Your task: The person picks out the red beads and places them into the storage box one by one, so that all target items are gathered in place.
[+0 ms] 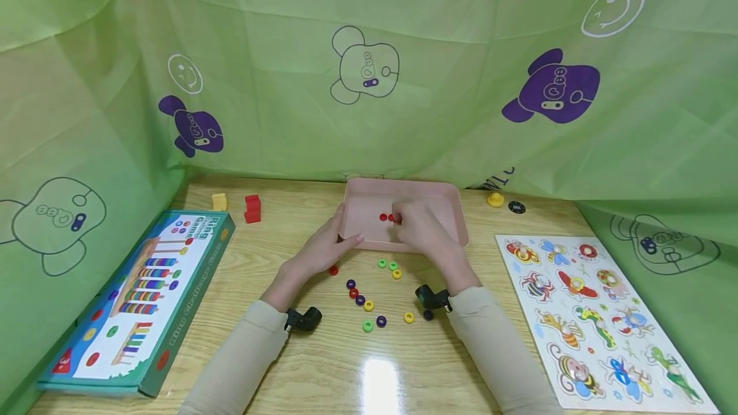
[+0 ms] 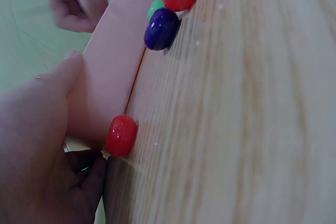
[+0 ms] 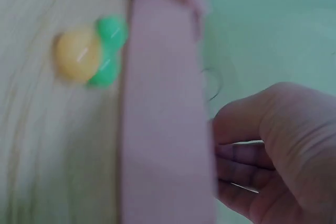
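A pink tray [image 1: 369, 200] stands at the back of the table. My left hand [image 1: 323, 250] grips its left front corner, thumb at the front rim and fingers along the left side. Over the tray's middle is my right hand [image 1: 419, 226], blurred, with fingers curled down inside. Small red rings [image 1: 383, 217] lie in the tray right by those fingers. In the right wrist view the tray wall [image 3: 165, 108] hides the fingertips, so I cannot tell whether they pinch a ring. Beside the left hand, a red ring [image 2: 122, 135] lies on the wood against the tray.
In front of the tray lie green rings [image 1: 382, 263], yellow rings [image 1: 369, 305] and purple rings [image 1: 381, 321]. At left are a game box [image 1: 144, 293] and a red block [image 1: 252, 209]. An insect puzzle board [image 1: 599, 319] lies right; a yellow duck [image 1: 495, 199] stands behind it.
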A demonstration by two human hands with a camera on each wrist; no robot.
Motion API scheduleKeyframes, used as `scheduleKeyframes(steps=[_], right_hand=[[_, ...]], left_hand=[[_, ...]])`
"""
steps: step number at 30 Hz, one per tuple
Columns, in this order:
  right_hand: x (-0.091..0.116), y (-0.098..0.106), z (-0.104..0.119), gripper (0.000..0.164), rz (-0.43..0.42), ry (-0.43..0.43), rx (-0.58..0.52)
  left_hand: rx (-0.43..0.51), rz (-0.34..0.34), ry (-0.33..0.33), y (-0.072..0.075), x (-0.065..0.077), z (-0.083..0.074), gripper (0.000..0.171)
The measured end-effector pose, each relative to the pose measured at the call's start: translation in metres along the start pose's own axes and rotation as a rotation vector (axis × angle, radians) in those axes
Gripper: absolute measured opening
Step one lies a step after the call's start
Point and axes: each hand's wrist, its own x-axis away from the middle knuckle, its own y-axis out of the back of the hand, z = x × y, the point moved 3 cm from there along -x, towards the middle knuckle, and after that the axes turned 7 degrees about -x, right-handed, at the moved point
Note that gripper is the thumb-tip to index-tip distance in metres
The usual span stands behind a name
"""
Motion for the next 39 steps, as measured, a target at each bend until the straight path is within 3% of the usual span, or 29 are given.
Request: scheduleKeyframes(steps=[10, 28, 33, 39], right_hand=[[-0.002, -0.013, -0.016, 0.014, 0.019, -0.039, 0.067], [0.000, -0.018, -0.019, 0.012, 0.060, -0.082, 0.001], [0.005, -0.006, -0.004, 0.011, 0.069, -0.011, -0.026], [0.029, 0.010, 0.038, 0.010, 0.181, 0.117, -0.089]], left_hand=[[-0.002, -0.006, 0.007, 0.000, 0.001, 0.002, 0.091], [-0.005, 0.000, -0.009, -0.003, 0.001, 0.005, 0.091], [-0.010, -0.001, -0.008, -0.003, 0.000, 0.005, 0.091], [-0.014, -0.008, -0.014, -0.002, -0.001, 0.004, 0.094]])
